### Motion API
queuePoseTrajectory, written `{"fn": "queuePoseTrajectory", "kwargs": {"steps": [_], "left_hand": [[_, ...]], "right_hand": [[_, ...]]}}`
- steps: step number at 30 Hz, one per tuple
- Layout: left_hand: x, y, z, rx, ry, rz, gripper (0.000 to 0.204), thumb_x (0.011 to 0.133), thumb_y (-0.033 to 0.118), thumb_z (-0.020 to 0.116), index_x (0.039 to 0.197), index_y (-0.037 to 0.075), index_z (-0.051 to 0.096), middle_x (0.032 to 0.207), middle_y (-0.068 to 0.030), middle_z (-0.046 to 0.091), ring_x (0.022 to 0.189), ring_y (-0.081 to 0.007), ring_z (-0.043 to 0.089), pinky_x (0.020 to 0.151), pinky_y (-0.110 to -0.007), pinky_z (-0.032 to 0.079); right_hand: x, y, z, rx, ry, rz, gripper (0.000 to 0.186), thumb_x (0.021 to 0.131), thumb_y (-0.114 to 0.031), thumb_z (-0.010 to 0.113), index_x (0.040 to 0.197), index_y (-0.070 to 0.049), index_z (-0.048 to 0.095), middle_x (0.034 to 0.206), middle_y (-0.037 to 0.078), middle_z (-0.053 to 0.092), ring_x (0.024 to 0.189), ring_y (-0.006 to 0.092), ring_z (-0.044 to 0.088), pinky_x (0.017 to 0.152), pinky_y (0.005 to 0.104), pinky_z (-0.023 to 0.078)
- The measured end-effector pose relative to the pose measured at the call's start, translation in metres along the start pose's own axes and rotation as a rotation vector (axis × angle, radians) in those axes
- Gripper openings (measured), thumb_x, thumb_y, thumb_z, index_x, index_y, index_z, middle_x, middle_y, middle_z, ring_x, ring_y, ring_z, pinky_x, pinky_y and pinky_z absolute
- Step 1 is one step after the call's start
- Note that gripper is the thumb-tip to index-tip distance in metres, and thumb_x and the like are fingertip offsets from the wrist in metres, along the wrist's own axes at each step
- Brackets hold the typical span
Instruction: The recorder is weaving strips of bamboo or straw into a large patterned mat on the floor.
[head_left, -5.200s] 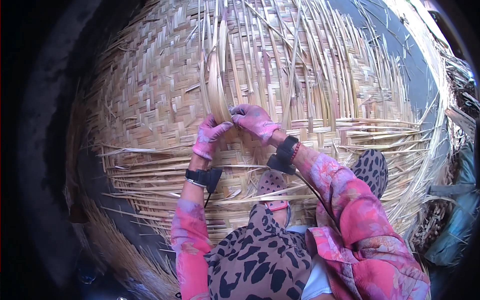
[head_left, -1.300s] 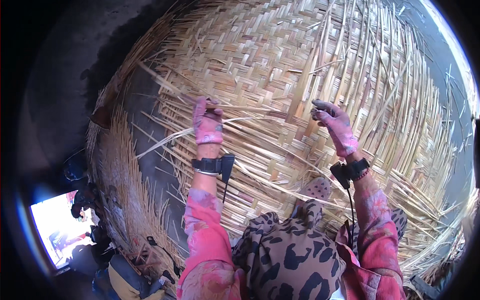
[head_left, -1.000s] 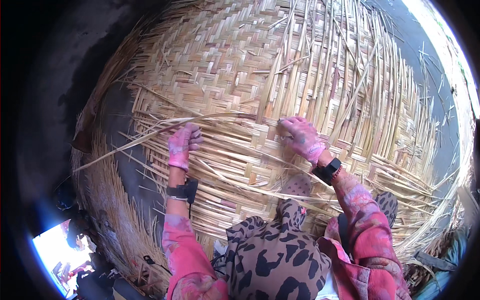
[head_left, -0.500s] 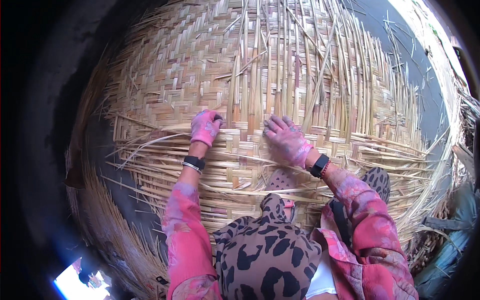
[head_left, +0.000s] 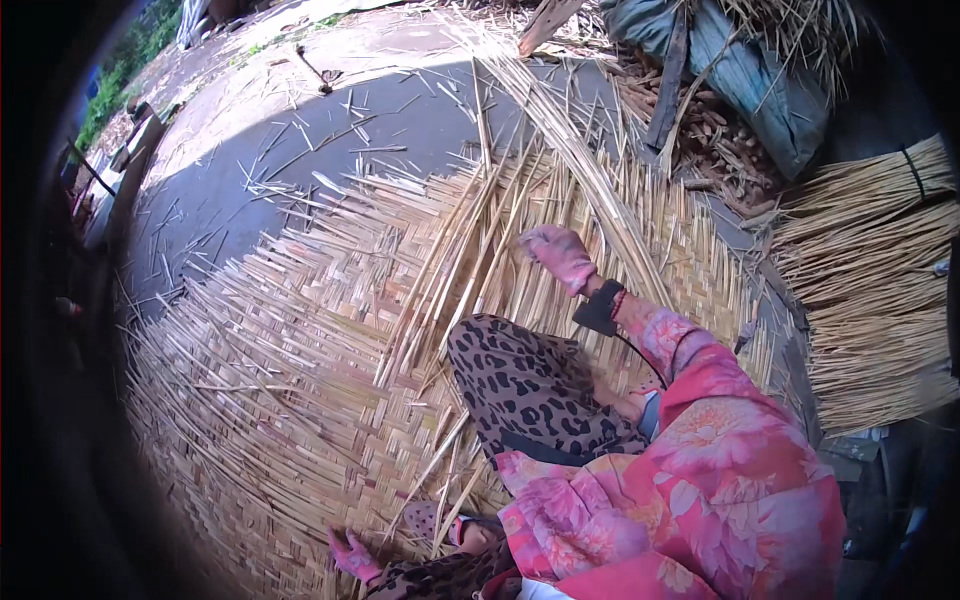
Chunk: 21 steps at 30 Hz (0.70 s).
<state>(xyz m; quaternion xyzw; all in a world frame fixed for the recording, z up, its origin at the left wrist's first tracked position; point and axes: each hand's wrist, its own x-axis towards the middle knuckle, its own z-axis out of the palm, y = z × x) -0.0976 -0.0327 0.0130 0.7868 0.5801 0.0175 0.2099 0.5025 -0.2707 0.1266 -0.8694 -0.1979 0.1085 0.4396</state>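
Observation:
A large mat woven from split strips (head_left: 290,420), pale tan with reddish patches, spreads beneath me, with long loose strip ends along its edges. My right hand (head_left: 560,258), in a pink glove with bare fingertips, is over the far right part of the mat, beside a bundle of long pale strips (head_left: 590,175). Its fingers are blurred, so whether they hold a strip does not show. Low in the picture, my left hand (head_left: 352,556), gloved likewise, rests on the mat with fingers apart. More loose strips (head_left: 440,270) lie crosswise between the hands.
My bent leg in leopard-print trousers (head_left: 530,390) is on the mat, with a dotted shoe (head_left: 428,520) lower down. At the right lie tied bundles of thin strips (head_left: 870,300). A blue-grey sack (head_left: 770,90) and wood scraps stand beyond. Stray slivers litter the grey floor (head_left: 400,115).
The view has swung to the right, and my body has turned. My hands, close together before, are now far apart: the right beside the long strips, the left low near my shoe.

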Motion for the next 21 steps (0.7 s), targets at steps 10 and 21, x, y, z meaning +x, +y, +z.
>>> {"fn": "queuePoseTrajectory", "kwargs": {"steps": [10, 21], "left_hand": [[-0.009, 0.043, -0.002, -0.796, -0.204, -0.148, 0.027, 0.087, 0.010, 0.055, 0.111, -0.003, 0.056, 0.105, -0.0103, 0.060, 0.093, -0.0168, 0.058, 0.083, -0.026, 0.047], [-0.011, 0.036, -0.033, -0.726, -0.293, -0.190, 0.038, 0.081, 0.016, 0.065, 0.114, -0.001, 0.055, 0.101, -0.0099, 0.062, 0.089, -0.0171, 0.060, 0.079, -0.027, 0.049]], "right_hand": [[-0.049, 0.218, -0.147, -0.691, -0.020, 0.557, 0.027, 0.081, -0.027, 0.052, 0.094, -0.005, 0.063, 0.095, 0.017, 0.062, 0.088, 0.0344, 0.059, 0.077, 0.0391, 0.047], [-0.028, 0.219, -0.165, -0.661, 0.302, 0.216, 0.017, 0.076, -0.017, 0.052, 0.084, -0.006, 0.063, 0.085, 0.018, 0.061, 0.081, 0.0358, 0.060, 0.071, 0.0426, 0.048]]}}
